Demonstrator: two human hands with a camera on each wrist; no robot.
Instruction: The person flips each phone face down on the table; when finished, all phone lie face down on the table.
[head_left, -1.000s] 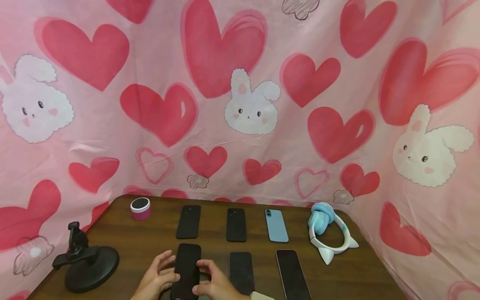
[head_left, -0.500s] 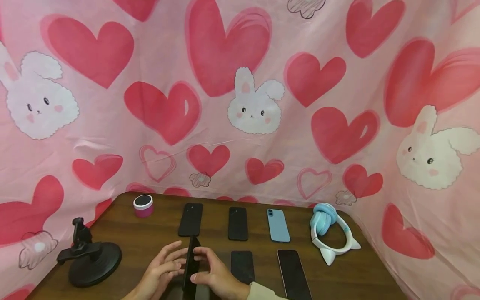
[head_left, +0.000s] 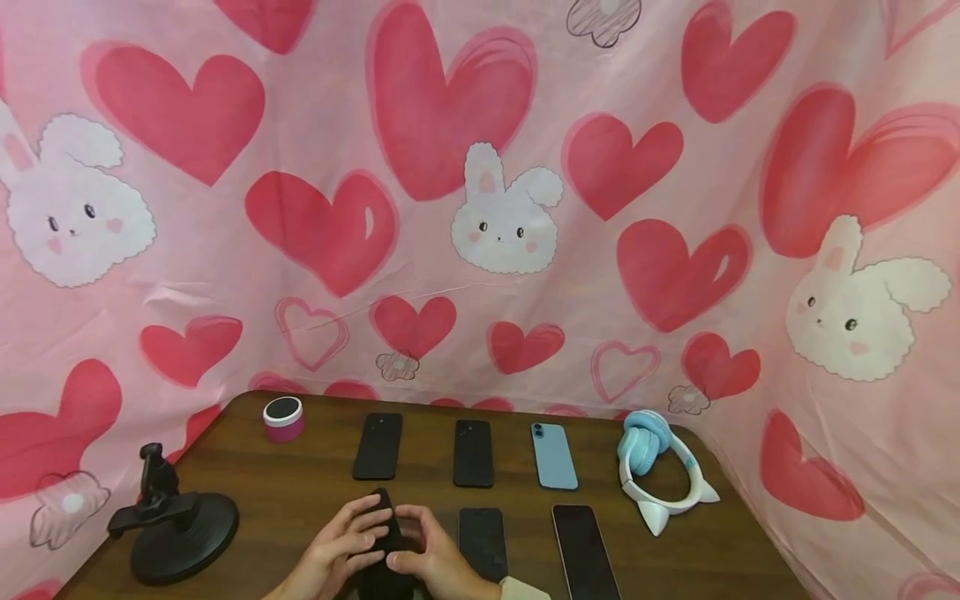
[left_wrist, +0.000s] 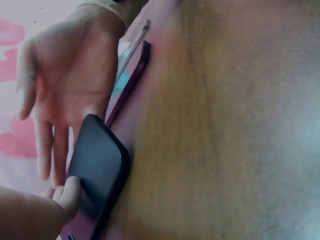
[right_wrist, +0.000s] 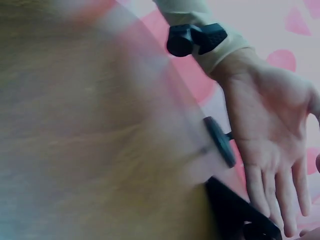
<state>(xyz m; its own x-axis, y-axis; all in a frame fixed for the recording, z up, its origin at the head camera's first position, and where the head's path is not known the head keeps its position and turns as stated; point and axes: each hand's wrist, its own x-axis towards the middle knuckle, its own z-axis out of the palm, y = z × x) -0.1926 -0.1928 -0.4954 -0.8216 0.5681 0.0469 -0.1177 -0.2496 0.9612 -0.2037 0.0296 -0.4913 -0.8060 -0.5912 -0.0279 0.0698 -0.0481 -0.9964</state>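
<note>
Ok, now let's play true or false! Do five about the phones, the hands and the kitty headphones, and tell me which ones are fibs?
1. Both the left hand and the right hand are touching the held phone. True.
2. The light-blue phone is at the left end of the back row. False: it is at the right end, after two black phones.
3. The headphones have pointy white ears. True.
4. Only two phones lie on the table. False: five show there, three in the back row and two in front.
5. The black stand is closer to the left hand than to the right hand. True.
</note>
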